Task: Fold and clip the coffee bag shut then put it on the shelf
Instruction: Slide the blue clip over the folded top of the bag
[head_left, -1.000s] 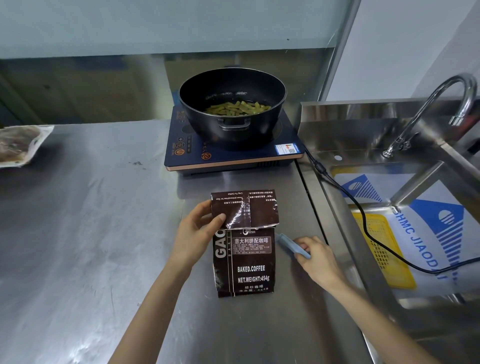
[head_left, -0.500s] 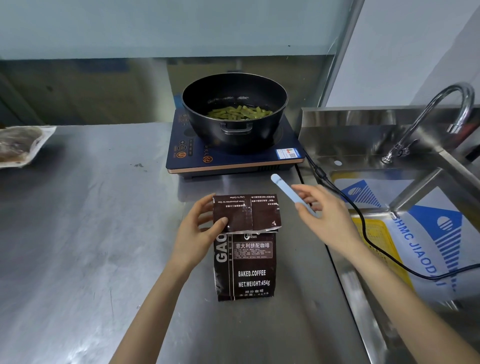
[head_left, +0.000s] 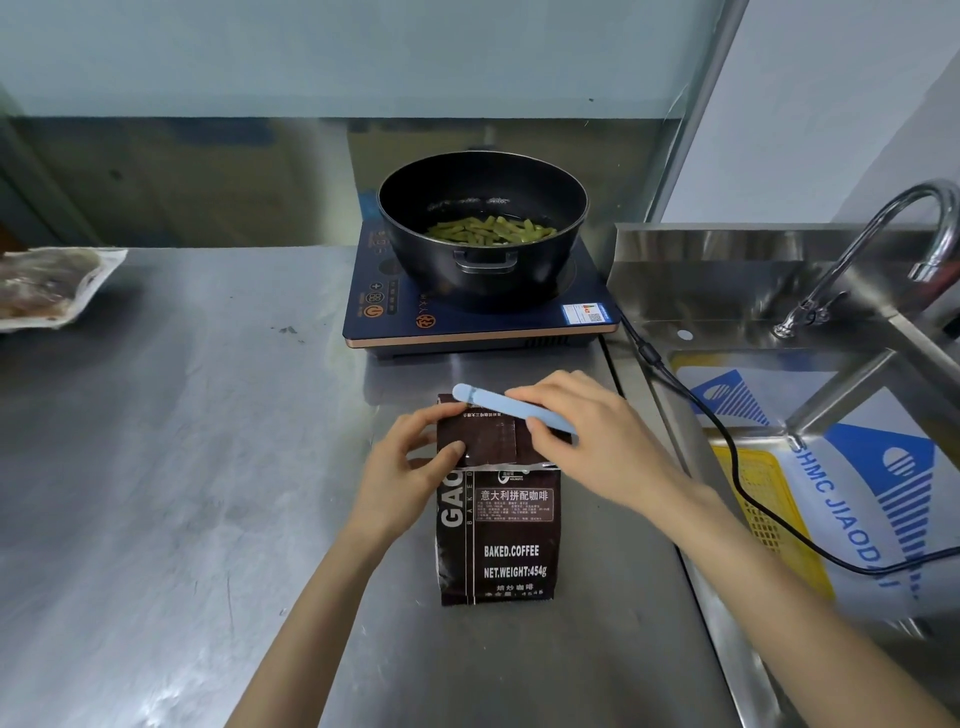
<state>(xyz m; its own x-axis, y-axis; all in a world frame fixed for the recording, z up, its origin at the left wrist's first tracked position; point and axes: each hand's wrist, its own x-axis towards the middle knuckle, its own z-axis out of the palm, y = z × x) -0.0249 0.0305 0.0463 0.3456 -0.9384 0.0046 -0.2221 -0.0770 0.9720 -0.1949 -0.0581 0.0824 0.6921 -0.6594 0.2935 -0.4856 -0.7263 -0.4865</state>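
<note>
A dark brown coffee bag (head_left: 506, 540) lies flat on the steel counter (head_left: 182, 467), its top folded down over the front. My left hand (head_left: 402, 467) pinches the folded flap at its left edge, thumb on top. My right hand (head_left: 587, 431) holds a long light-blue bag clip (head_left: 506, 408) across the flap's upper edge, the clip's rounded end pointing left. No shelf shows in this view.
A black pot of green beans (head_left: 483, 234) sits on a blue induction cooker (head_left: 467, 312) just behind the bag. Its black cord (head_left: 727, 452) runs right over a steel sink (head_left: 831, 415) with a faucet (head_left: 872, 249). A sealed food packet (head_left: 47, 286) lies far left.
My right hand lifted the blue clip from the counter beside the bag and brought it left over the folded top. My left hand kept holding the flap.
</note>
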